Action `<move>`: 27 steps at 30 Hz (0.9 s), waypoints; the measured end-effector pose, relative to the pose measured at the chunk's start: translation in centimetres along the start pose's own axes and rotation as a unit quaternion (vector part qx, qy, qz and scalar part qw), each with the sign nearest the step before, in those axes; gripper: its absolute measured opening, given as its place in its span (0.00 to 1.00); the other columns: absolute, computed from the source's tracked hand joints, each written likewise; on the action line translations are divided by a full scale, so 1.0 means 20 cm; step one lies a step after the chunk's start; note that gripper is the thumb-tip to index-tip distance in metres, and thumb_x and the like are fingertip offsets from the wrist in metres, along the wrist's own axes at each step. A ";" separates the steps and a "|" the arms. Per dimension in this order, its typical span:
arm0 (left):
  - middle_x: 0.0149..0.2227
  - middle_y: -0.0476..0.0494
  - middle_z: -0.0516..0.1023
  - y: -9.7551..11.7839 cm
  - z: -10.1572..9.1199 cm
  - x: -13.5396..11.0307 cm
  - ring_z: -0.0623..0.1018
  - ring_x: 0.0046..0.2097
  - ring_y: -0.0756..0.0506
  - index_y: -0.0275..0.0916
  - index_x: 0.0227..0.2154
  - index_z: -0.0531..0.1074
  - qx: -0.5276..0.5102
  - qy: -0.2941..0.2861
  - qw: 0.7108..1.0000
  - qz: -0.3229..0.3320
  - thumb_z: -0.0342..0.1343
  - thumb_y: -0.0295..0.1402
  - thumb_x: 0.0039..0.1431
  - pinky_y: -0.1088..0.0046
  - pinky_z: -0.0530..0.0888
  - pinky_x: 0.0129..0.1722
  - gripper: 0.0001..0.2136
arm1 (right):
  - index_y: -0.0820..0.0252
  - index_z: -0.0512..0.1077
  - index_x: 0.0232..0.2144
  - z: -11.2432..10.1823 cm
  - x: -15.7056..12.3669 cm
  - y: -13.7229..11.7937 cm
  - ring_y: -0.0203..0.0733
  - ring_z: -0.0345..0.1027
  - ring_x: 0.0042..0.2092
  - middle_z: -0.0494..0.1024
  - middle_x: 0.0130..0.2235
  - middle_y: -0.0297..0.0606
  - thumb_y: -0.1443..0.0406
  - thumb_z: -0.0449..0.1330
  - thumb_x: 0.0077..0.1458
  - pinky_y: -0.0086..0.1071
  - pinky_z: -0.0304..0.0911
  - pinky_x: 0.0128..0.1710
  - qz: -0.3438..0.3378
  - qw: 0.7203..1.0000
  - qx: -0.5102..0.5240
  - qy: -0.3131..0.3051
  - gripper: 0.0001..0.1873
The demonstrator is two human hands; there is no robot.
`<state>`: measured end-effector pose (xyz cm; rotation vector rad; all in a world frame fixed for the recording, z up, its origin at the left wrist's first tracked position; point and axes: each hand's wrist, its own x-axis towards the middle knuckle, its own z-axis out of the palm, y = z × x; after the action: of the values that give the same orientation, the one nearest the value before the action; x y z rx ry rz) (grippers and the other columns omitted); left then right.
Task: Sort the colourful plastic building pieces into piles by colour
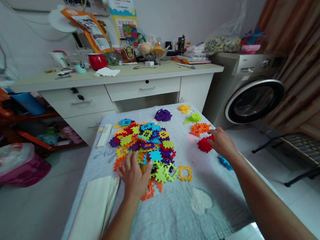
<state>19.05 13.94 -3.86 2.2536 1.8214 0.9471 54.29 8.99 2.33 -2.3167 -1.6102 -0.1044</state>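
Note:
A mixed heap of colourful plastic interlocking building pieces (pixel 155 155) with notched edges lies on the cloth-covered table. My left hand (pixel 134 174) rests on the heap's near left side, fingers spread, with no piece visibly gripped. At the right, my right hand (pixel 222 141) is at a small red pile (pixel 204 145), its thumb and fingertips closed around the edge of a red piece. Sorted piles lie nearby: orange (pixel 199 129), green (pixel 193 118), yellow (pixel 184 109) and purple (pixel 163 115). A blue pile (pixel 225 162) is partly hidden by my right forearm. A yellow square frame piece (pixel 185 173) lies apart from the heap.
A folded white cloth (pixel 84 220) lies along the table's left side, with a white box (pixel 104 136) beyond it. Behind stands a cluttered desk (pixel 142 73). A washing machine (pixel 241 85) and a low stool (pixel 305 150) are at the right; a pink bin (pixel 27 169) is at the left.

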 end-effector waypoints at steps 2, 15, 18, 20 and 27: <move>0.61 0.30 0.64 0.00 0.00 0.00 0.63 0.62 0.32 0.35 0.59 0.61 -0.003 -0.002 1.000 -0.004 0.47 0.50 0.61 0.47 0.56 0.60 0.29 | 0.62 0.74 0.48 0.00 -0.02 -0.05 0.48 0.70 0.42 0.73 0.45 0.50 0.66 0.56 0.56 0.35 0.61 0.42 -0.002 1.000 0.016 -0.003 0.18; 0.60 0.33 0.67 0.00 0.01 0.00 0.65 0.61 0.34 0.38 0.58 0.61 -0.025 0.000 1.000 0.002 0.48 0.48 0.62 0.47 0.56 0.61 0.27 | 0.61 0.64 0.60 0.37 -0.07 -0.60 0.50 0.55 0.62 0.64 0.62 0.49 0.67 0.51 0.63 0.45 0.53 0.59 -0.164 0.972 0.150 -0.082 0.23; 0.59 0.33 0.67 0.00 0.01 0.00 0.65 0.62 0.35 0.39 0.59 0.61 -0.029 0.002 1.000 0.003 0.47 0.47 0.63 0.47 0.55 0.62 0.25 | 0.57 0.65 0.58 0.45 -0.06 -0.59 0.48 0.57 0.60 0.68 0.59 0.46 0.65 0.50 0.64 0.45 0.52 0.59 -0.172 0.965 0.182 -0.083 0.21; 0.59 0.33 0.68 0.00 0.01 0.00 0.65 0.61 0.35 0.38 0.59 0.61 -0.029 0.003 1.000 0.002 0.46 0.46 0.63 0.47 0.55 0.62 0.25 | 0.56 0.68 0.55 0.46 -0.06 -0.58 0.48 0.59 0.58 0.72 0.55 0.44 0.65 0.52 0.63 0.45 0.53 0.58 -0.175 0.960 0.204 -0.081 0.18; 0.58 0.32 0.69 0.01 0.00 0.00 0.66 0.60 0.34 0.37 0.58 0.62 -0.025 0.000 1.000 0.005 0.46 0.46 0.64 0.46 0.57 0.60 0.25 | 0.57 0.70 0.47 0.45 -0.08 -0.58 0.47 0.62 0.52 0.72 0.49 0.43 0.69 0.58 0.56 0.41 0.57 0.54 -0.158 0.948 0.275 -0.035 0.15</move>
<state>19.15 13.92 -3.81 2.2346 1.7677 0.9838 41.98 13.95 -3.99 -1.6491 -1.7567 0.3204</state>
